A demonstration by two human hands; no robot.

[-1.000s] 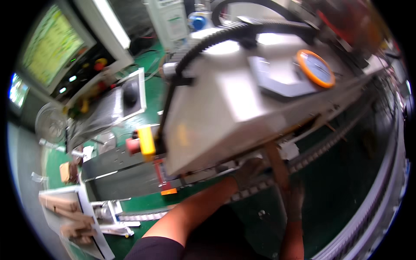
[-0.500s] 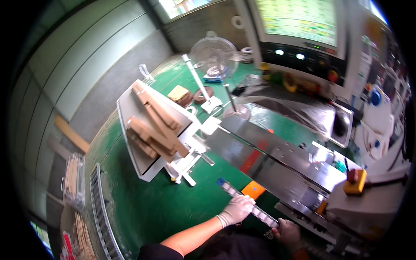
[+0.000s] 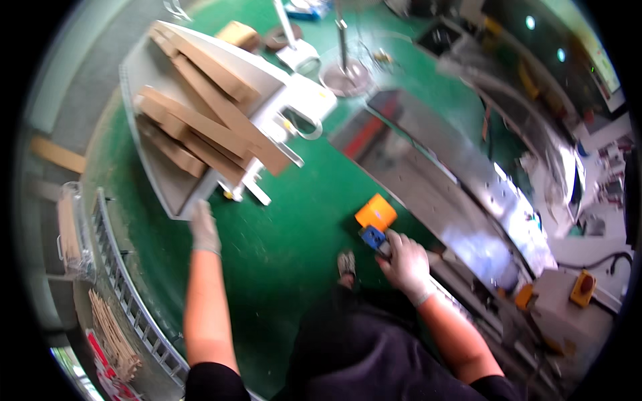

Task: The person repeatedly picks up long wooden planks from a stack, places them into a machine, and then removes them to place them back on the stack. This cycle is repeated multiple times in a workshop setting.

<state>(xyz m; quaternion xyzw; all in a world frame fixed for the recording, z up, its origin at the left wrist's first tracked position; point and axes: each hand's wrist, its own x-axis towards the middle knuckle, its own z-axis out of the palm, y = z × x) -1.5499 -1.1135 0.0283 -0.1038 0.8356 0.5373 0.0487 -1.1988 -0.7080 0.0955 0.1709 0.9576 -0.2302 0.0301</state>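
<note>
My gloved right hand point(image 3: 408, 267) is closed around a narrow bar near its blue end point(image 3: 373, 236), beside the metal machine bed. Most of that bar is hidden by the hand and forearm. My gloved left hand point(image 3: 204, 230) reaches out with fingers stretched, a little blurred, at the near corner of a white tray-topped stand point(image 3: 179, 208). Whether it touches the corner I cannot tell. Long brown cardboard boxes point(image 3: 221, 110) lie in a pile on that stand. An orange box-shaped part point(image 3: 376, 212) sits just beyond the blue end.
The metal machine bed point(image 3: 428, 180) runs along my right, with a yellow box bearing a red button point(image 3: 584, 289) at its near end. A fan stand's round base point(image 3: 346, 77) stands beyond. On the left are a ladder point(image 3: 130, 287) and thin wooden sticks point(image 3: 110, 327).
My left hand has let go of the bar and swung left to the stand. My right hand now grips near the blue end. The view has turned downward and to the right.
</note>
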